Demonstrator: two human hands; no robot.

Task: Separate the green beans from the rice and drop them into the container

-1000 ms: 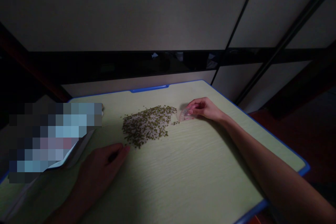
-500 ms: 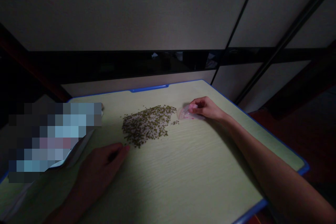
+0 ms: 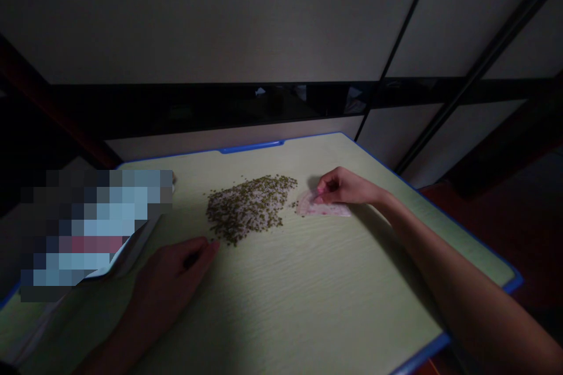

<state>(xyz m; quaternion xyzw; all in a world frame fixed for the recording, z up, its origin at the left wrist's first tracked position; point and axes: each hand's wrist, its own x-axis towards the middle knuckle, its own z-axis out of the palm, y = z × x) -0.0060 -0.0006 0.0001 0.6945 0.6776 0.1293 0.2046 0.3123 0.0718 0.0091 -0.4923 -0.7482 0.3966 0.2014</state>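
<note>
On the pale tabletop lies a spread pile of small green beans mixed with whitish grains (image 3: 250,205). To its right my right hand (image 3: 341,186) pinches a clear, half-round protractor (image 3: 328,209) with pinkish markings. The curved side of the protractor faces the pile, close to a few stray beans. My left hand (image 3: 176,263) rests on the table at the near-left edge of the pile. Its thumb and fingers are drawn together, and whether anything sits between the fingertips is hidden.
The light table (image 3: 281,304) has a blue rim with a blue handle (image 3: 253,147) at the far edge. At the left stands an object blurred by pixels (image 3: 101,228). Cabinet panels (image 3: 220,17) rise behind the table.
My right hand has brought the protractor slightly nearer to me, and more of its straight edge shows. My left hand and the pile have hardly changed.
</note>
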